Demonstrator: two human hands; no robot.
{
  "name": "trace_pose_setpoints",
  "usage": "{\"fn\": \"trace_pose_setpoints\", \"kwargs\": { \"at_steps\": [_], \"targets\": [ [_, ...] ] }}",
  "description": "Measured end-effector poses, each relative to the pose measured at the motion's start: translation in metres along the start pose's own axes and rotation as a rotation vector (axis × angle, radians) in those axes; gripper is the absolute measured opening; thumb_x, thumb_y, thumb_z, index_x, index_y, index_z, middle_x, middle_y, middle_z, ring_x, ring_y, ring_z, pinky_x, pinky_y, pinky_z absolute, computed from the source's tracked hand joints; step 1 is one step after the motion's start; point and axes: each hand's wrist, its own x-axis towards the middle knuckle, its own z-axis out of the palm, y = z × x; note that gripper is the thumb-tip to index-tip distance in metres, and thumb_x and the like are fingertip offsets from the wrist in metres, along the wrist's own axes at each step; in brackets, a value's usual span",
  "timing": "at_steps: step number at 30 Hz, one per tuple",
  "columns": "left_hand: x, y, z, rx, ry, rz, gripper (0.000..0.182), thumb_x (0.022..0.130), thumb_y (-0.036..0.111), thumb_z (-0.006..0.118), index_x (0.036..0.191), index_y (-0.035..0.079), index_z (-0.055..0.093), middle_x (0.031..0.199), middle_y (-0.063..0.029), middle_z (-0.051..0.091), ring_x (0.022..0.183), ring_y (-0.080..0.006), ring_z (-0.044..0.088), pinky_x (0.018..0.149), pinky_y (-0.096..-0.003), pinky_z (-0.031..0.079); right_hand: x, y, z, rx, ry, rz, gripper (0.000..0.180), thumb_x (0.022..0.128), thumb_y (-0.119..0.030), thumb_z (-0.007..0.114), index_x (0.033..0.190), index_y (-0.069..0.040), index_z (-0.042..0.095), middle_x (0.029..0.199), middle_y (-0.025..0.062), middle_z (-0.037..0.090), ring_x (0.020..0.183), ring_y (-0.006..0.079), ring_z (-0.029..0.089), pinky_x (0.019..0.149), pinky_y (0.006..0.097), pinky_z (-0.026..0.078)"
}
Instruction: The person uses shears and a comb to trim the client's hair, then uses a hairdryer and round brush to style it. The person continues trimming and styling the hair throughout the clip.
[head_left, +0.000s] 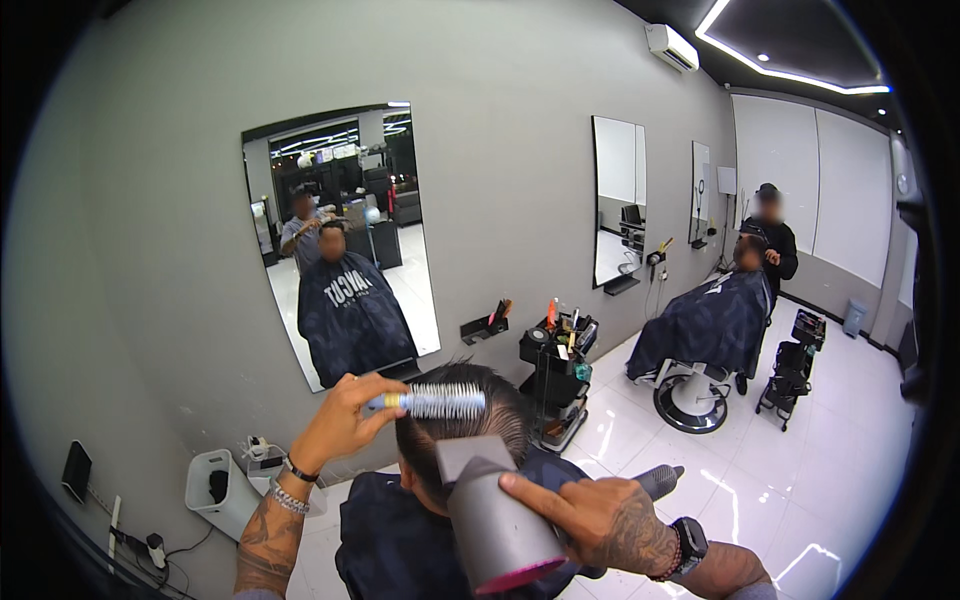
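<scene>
A seated person in a dark patterned cape (390, 540) has their dark hair (506, 397) just below the camera. My left hand (349, 412) holds a round brush (442, 401) with a pale blue barrel and light bristles, laid across the top of the hair. A grey hair dryer (502, 525) with a flat nozzle (472, 457) and a pink rear ring is in my right hand (592, 517), its nozzle close to the back of the head. The dryer's handle end (660, 480) sticks out to the right beyond my hand.
A wall mirror (352, 247) hangs ahead. A black tool trolley (555, 375) stands front right, a white bin (217, 491) at left with cables (154, 555) nearby. Farther right, a co-worker (780, 240) stands behind a caped person in a barber chair (694, 397), beside another trolley (791, 367).
</scene>
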Motion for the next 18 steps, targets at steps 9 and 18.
{"fn": "trace_pose_setpoints", "kwargs": {
  "at_steps": [9,18],
  "targets": [
    [0.049,-0.064,0.022,0.020,-0.006,0.050,0.026,0.100,0.027,0.076,0.121,0.012,0.079,0.112,-0.0071,0.078,0.097,-0.0271,0.070,0.089,-0.0394,0.049,0.052,-0.002,-0.005,-0.122,-0.110,0.194,0.098,0.090,-0.046,0.083,0.172,-0.033,0.031,0.081,0.0074,0.071,0.072,0.0282,0.076,0.061,0.0430,0.056],
    [0.086,-0.075,0.012,0.339,0.083,0.061,0.028,0.098,0.029,0.078,0.121,0.015,0.082,0.099,-0.0072,0.076,0.089,-0.0269,0.068,0.085,-0.0380,0.046,0.016,-0.016,-0.008,-0.069,-0.009,0.159,0.092,0.094,-0.043,0.079,0.172,-0.031,0.033,0.080,0.0059,0.065,0.069,0.0263,0.072,0.062,0.0451,0.058]
  ]
}}
